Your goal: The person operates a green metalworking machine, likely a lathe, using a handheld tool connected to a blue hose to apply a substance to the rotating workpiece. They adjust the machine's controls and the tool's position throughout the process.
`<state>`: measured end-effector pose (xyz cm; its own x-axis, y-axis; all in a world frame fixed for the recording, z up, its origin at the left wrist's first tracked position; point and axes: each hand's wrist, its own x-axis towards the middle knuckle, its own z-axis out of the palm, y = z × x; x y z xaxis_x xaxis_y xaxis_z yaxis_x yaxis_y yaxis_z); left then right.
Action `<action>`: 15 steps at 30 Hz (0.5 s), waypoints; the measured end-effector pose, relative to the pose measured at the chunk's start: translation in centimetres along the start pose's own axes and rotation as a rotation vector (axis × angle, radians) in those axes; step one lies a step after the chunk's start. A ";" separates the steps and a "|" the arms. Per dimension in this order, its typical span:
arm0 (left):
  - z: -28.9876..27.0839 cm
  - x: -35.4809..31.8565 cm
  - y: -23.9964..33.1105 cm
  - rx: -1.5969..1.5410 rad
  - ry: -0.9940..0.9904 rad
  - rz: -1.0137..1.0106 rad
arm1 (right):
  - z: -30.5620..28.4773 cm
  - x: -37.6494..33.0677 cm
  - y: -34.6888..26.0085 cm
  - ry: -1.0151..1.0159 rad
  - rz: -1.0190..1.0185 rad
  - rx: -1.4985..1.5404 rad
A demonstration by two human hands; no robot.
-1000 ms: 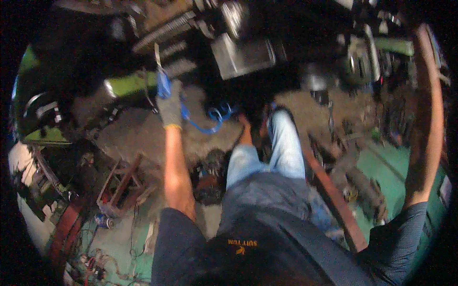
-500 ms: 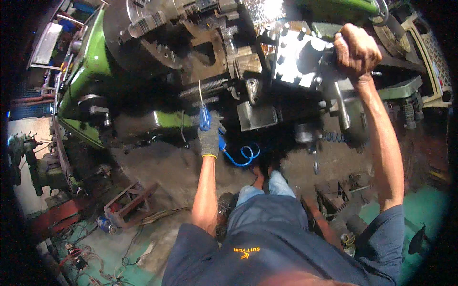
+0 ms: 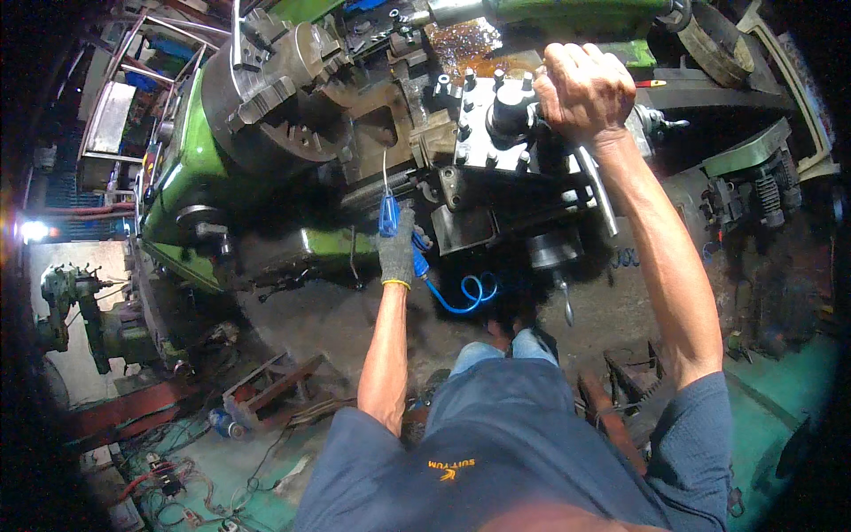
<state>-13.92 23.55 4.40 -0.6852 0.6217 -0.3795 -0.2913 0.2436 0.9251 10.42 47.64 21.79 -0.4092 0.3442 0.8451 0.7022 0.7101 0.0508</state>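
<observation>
My left hand, in a grey knit glove with a yellow cuff, is closed around a blue air blow gun. Its thin nozzle points away from me toward the lathe's carriage, and a coiled blue hose trails from its grip. My bare right hand is closed in a fist at the square tool post, apparently around its lever, which the fingers mostly hide. Bolts stand along the edges of the bright tool post. Below that hand, a metal crank handle slants down.
At the left of the green lathe is a large chuck with stepped jaws. Wet brown fluid lies behind the tool post. A handwheel with a crank sticks out toward me. Steel frames and cables lie on the floor.
The view has shifted. My right hand and the tool post now appear further left, closer to the chuck. My left hand still holds the blow gun, its nozzle toward the carriage.
</observation>
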 end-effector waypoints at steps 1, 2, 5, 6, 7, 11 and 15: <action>-0.1 0.4 -0.4 -0.018 -0.009 -0.009 | -0.2 0.0 -0.1 -0.023 0.007 0.003; -0.2 0.7 -0.7 -0.037 -0.016 -0.016 | -0.3 0.1 -0.2 -0.045 0.013 0.008; -0.6 1.1 -0.5 -0.057 -0.031 -0.015 | -0.5 0.2 -0.3 -0.070 0.030 0.022; -0.4 1.0 -0.1 -0.060 -0.038 -0.010 | -0.4 0.3 -0.2 -0.042 0.020 0.023; -0.7 1.3 -0.2 -0.078 -0.058 -0.002 | -0.2 0.2 -0.2 -0.015 0.011 0.023; -0.3 1.9 1.7 -0.134 -0.104 -0.029 | -0.3 0.3 -0.2 -0.011 0.000 0.010; 0.3 2.9 4.7 -0.149 -0.163 0.020 | -1.1 0.8 -0.8 -0.109 0.033 0.047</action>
<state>-17.11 26.69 7.62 -0.5784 0.7404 -0.3424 -0.3825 0.1245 0.9155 10.21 46.71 23.00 -0.4489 0.4306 0.7830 0.6894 0.7243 -0.0030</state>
